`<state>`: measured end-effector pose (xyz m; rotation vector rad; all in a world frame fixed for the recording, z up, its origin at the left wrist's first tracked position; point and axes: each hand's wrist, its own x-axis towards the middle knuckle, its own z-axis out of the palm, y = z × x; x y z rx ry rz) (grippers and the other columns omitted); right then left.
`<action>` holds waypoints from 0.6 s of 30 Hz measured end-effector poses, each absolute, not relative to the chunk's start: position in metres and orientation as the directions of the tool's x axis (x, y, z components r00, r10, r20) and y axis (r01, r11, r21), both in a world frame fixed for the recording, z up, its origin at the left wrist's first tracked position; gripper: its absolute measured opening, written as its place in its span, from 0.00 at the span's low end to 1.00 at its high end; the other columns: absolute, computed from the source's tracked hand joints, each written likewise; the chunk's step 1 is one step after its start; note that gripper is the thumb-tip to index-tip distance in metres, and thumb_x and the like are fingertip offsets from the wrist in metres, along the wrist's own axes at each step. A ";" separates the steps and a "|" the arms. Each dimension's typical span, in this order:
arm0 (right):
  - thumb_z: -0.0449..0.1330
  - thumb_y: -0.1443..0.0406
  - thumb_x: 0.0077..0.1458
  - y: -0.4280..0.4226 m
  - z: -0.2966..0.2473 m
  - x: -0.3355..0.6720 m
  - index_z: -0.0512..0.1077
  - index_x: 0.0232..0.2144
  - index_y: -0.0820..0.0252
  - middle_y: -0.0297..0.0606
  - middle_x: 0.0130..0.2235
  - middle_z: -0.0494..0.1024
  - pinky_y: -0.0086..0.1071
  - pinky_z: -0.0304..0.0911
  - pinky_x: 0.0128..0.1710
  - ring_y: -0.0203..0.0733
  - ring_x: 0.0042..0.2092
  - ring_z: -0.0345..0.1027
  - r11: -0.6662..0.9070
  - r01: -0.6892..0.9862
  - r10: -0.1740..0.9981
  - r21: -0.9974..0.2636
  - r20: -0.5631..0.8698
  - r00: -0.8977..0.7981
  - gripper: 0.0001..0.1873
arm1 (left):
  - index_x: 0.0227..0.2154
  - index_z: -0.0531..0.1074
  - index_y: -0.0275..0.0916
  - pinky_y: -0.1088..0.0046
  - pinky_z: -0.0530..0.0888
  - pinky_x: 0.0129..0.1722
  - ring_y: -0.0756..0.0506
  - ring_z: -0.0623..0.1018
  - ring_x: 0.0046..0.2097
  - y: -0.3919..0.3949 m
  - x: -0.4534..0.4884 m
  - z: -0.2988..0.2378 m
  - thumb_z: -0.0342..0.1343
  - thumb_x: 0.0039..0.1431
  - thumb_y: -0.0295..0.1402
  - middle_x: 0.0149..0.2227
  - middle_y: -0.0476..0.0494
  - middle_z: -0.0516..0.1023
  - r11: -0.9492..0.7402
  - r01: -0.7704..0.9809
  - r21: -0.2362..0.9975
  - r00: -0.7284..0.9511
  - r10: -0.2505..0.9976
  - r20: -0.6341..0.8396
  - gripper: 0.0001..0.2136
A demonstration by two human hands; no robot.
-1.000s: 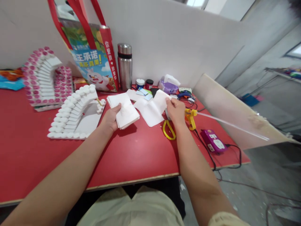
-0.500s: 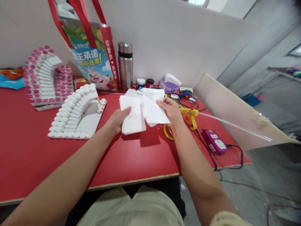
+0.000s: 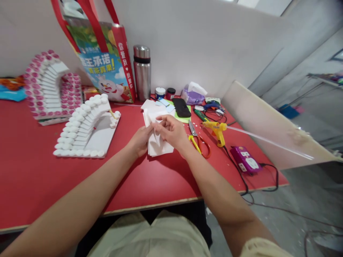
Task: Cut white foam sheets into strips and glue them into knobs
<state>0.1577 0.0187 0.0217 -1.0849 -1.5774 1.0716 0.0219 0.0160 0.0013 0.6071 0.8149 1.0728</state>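
A stack of white paper sheets (image 3: 160, 147) is held just above the red table. My left hand (image 3: 142, 140) grips the stack along its left edge, thumb on top. Over the sheets, my right hand (image 3: 171, 131) has its fingers pinched together at the upper left of the stack, close to the left thumb. A top sheet there is bent upward between the two hands. Behind the stack lie more white papers (image 3: 149, 104). Scissors (image 3: 197, 137) with red and yellow handles lie just right of my right hand.
A yellow glue gun (image 3: 217, 130) with a long clear stick and a purple power socket (image 3: 245, 160) are on the right. A black phone (image 3: 182, 107), small jars (image 3: 160, 93) and a steel flask (image 3: 142, 73) stand or lie behind. White (image 3: 80, 132) and pink (image 3: 53, 89) stepped models occupy the left.
My right hand has moved left from beside the stack onto it; its separate sheet is no longer held off to the right. The stack shifted slightly right, uncovering the phone and scissors.
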 end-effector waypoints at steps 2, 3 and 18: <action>0.64 0.49 0.57 0.021 0.026 0.168 0.73 0.44 0.55 0.31 0.30 0.76 0.32 0.60 0.26 0.35 0.26 0.63 0.262 0.179 0.965 -0.948 0.251 -0.081 0.20 | 0.48 0.80 0.30 0.62 0.84 0.42 0.40 0.86 0.35 0.019 0.019 0.000 0.56 0.68 0.34 0.39 0.32 0.86 0.389 -0.558 0.733 0.274 0.920 -0.280 0.14; 0.64 0.50 0.57 0.024 0.028 0.175 0.73 0.43 0.55 0.31 0.30 0.76 0.32 0.60 0.28 0.35 0.27 0.64 0.287 0.220 0.956 -0.932 0.292 -0.011 0.18 | 0.51 0.79 0.29 0.61 0.84 0.45 0.39 0.86 0.38 0.021 0.018 0.001 0.55 0.70 0.35 0.42 0.31 0.86 0.402 -0.572 0.715 0.286 0.915 -0.285 0.15; 0.68 0.56 0.48 0.039 0.015 0.189 0.72 0.40 0.57 0.28 0.26 0.74 0.31 0.56 0.27 0.36 0.27 0.64 0.137 0.314 0.990 -0.939 0.118 -0.079 0.19 | 0.59 0.73 0.25 0.55 0.77 0.61 0.34 0.83 0.55 0.030 0.013 -0.006 0.52 0.71 0.36 0.50 0.29 0.85 0.407 -0.638 0.654 0.274 0.913 -0.301 0.22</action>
